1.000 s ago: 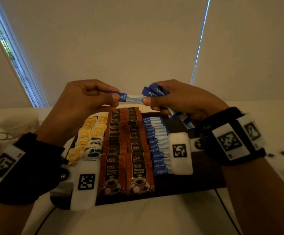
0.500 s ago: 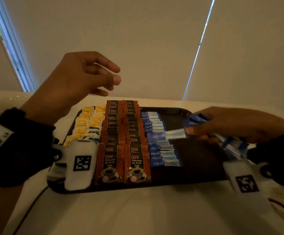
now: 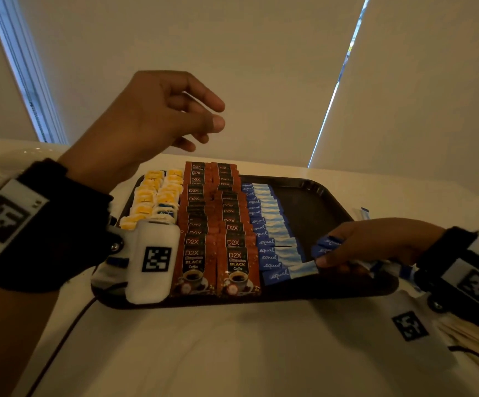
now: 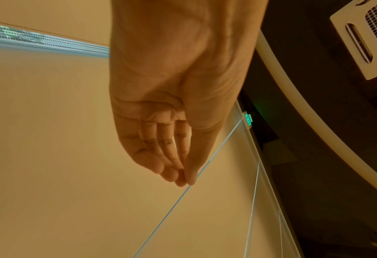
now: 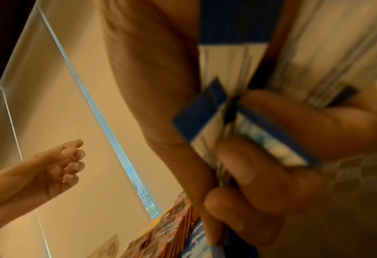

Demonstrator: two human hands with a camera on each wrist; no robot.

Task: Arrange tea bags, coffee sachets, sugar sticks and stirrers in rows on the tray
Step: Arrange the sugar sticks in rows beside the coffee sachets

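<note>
A dark tray (image 3: 318, 193) holds rows of yellow tea bags (image 3: 158, 193), brown D2X coffee sachets (image 3: 218, 224) and blue sugar sticks (image 3: 272, 227). My right hand (image 3: 375, 245) is low over the tray's right side. It grips a bundle of blue sugar sticks (image 5: 207, 115), whose ends (image 3: 325, 245) stick out past my fingers. Its fingertips pinch one sugar stick (image 3: 290, 272) lying at the near end of the blue row. My left hand (image 3: 158, 116) hovers above the tray's far left, fingers loosely curled and holding nothing (image 4: 178, 157).
A pile of wooden stirrers (image 3: 473, 342) lies on the white table at the near right. More sugar sticks (image 3: 363, 213) lie right of the tray. A black cable (image 3: 60, 336) runs along the table at the near left.
Both hands held one sugar stick in the air above the tray. My left hand let go and stayed up. My right hand dropped and brought the stick down to the row's near end.
</note>
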